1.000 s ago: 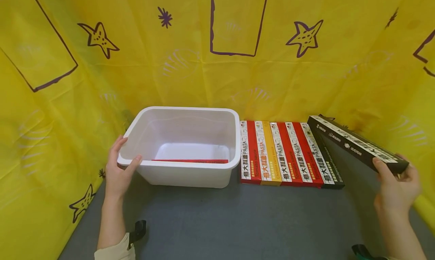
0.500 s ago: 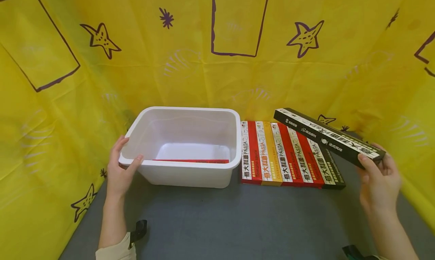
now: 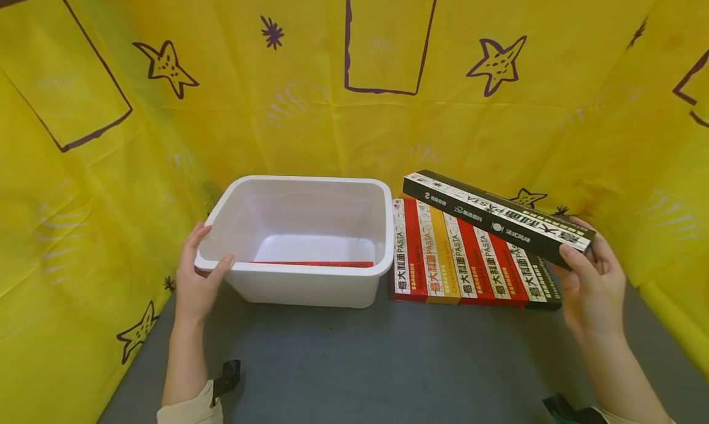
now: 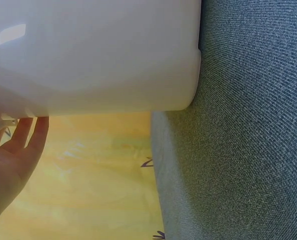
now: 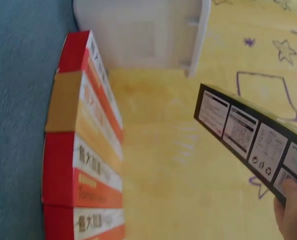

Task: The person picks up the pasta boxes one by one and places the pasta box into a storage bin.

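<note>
In the head view, a black pasta box [image 3: 498,218] is gripped at its near end by the right hand [image 3: 589,282], thumb on top and fingers curled beneath. The box is held in the air, tilted, above a row of pasta boxes [image 3: 471,255] that stand side by side on the grey table [image 3: 388,362], just right of a white tub [image 3: 301,239]. The tub's near left corner is clasped by the left hand [image 3: 194,282], thumb over the rim. A red box [image 3: 310,263] is seen lying flat inside the tub.

In the left wrist view, the tub's outer wall [image 4: 93,55] is shown resting on the table, with fingers [image 4: 31,132] laid against its lower edge.

In the right wrist view, the black box's back panel [image 5: 248,135] is seen pinched by a fingertip [image 5: 291,190], well above the row of boxes [image 5: 83,150].
</note>
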Demonstrator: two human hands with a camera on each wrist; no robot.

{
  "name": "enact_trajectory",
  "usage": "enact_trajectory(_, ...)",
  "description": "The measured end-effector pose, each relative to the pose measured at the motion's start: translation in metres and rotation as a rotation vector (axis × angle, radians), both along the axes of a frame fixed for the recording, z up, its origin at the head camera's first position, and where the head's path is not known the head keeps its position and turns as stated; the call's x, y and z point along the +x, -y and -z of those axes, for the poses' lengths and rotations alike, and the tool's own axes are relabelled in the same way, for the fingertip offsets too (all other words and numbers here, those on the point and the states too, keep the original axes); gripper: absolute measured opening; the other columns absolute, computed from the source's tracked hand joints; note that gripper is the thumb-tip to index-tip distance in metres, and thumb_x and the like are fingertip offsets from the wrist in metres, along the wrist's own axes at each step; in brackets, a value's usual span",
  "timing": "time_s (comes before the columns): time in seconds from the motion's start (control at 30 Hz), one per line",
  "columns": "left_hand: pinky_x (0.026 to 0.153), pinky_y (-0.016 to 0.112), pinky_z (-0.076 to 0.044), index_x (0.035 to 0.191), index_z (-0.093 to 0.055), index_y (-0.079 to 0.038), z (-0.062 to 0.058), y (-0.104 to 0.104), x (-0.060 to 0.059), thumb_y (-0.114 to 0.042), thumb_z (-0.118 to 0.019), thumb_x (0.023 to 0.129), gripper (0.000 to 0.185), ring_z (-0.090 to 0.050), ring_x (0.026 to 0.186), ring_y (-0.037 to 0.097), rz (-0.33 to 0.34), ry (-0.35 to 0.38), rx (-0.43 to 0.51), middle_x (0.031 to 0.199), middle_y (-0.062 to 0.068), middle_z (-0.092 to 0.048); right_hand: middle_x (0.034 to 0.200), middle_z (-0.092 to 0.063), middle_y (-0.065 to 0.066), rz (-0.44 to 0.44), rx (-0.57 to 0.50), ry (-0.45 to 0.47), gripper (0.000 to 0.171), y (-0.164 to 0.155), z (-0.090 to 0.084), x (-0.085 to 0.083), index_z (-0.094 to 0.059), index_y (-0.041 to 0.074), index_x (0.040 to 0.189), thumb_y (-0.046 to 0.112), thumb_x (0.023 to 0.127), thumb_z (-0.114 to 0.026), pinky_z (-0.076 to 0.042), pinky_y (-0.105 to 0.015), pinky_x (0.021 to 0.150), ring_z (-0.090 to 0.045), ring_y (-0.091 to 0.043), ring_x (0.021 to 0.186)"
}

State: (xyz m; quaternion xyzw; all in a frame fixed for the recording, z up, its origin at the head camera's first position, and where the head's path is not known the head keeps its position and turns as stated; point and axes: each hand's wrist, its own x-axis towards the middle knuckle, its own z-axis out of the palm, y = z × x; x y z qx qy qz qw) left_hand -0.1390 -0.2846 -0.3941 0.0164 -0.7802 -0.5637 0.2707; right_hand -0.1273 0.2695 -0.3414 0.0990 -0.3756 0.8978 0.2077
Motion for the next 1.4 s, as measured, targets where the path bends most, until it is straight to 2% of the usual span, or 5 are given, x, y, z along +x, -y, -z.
enact_trajectory(0.27,0.11,0.038,-0.03,0.142,-0.047,-0.012,0.001,0.0,0.0,-0.007,-0.07,0.083,0.064,-0.033,0.138,0.02,0.001,0.0,0.0,0.154,-0.006,-0.033,0.133,-0.05,-0.018,-0.13,0.109,-0.061,0.045,0.016,-0.007,0.0,-0.044,-0.009,0.137,-0.015,0.092,-0.042,-0.053,-0.032,0.083,-0.059,-0.025,0.111)
enact_trajectory(0.77,0.11,0.039,-0.03,0.143,-0.047,-0.013,0.003,0.001,0.001,-0.009,-0.07,0.084,0.063,-0.031,0.139,0.018,-0.013,0.004,0.001,0.154,-0.007,-0.034,0.142,-0.04,-0.016,-0.187,0.424,0.015,0.052,0.061,-0.013,-0.01,-0.043,-0.004,0.141,-0.016,0.09,-0.05,-0.049,-0.028,0.091,-0.054,-0.022,0.117)
enact_trajectory(0.97,0.111,0.046,-0.028,0.143,-0.047,-0.013,0.001,-0.001,0.0,-0.008,-0.07,0.083,0.064,-0.031,0.139,0.02,-0.008,0.004,0.0,0.154,-0.007,-0.033,0.135,-0.046,-0.015,-0.244,0.514,0.024,0.056,0.067,-0.012,-0.02,-0.044,-0.001,0.142,-0.016,0.089,-0.053,-0.05,-0.027,0.089,-0.056,-0.02,0.114)
enact_trajectory(1.17,0.11,0.045,-0.03,0.143,-0.047,-0.013,0.0,0.0,0.001,-0.008,-0.07,0.083,0.064,-0.032,0.139,0.021,-0.005,0.0,0.008,0.154,-0.008,-0.033,0.118,-0.052,-0.008,-0.202,0.659,0.055,0.057,0.073,-0.013,-0.026,-0.047,0.004,0.139,-0.013,0.086,-0.061,-0.046,-0.02,0.088,-0.053,-0.016,0.103)
enact_trajectory(1.4,0.111,0.048,-0.028,0.142,-0.047,-0.012,-0.001,-0.001,0.001,-0.008,-0.07,0.083,0.064,-0.031,0.139,0.021,-0.013,-0.001,0.003,0.154,-0.006,-0.033,0.133,-0.051,-0.008,-0.168,0.816,0.085,0.06,0.08,-0.015,-0.033,-0.048,0.005,0.139,-0.004,0.084,-0.071,-0.041,-0.018,0.096,-0.048,-0.015,0.124)
